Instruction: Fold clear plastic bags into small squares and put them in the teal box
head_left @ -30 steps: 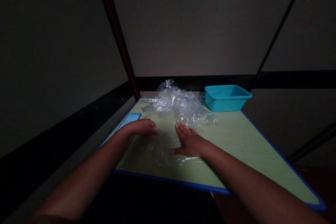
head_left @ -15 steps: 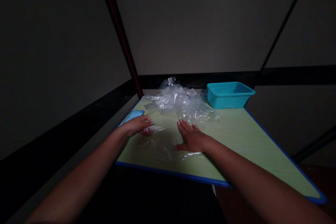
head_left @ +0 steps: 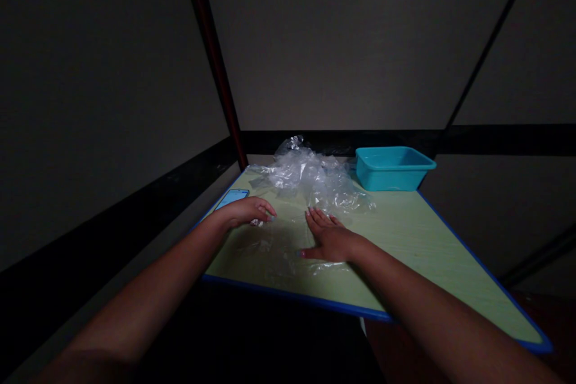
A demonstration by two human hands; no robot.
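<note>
A clear plastic bag (head_left: 283, 255) lies spread flat near the front of the table, its edges hard to make out. My right hand (head_left: 330, 239) presses on it, palm down, with fingers stretched out and thumb apart. At the bag's left side is my left hand (head_left: 252, 211), its fingers curled together. A shiny bit of plastic shows beneath those fingers, apparently gripped by them. Just beyond both hands sits a crumpled heap of clear plastic bags (head_left: 310, 177).
A turquoise plastic basin (head_left: 389, 180) stands at the table's back right. A phone (head_left: 233, 197) with a lit screen lies at the left edge, beside my left wrist. The pale green table (head_left: 432, 252) has a blue rim. Walls stand close behind and left.
My left hand has shifted slightly right over the bag, and less loose plastic shows at its fingertips. My right hand stays pressed in nearly the same place.
</note>
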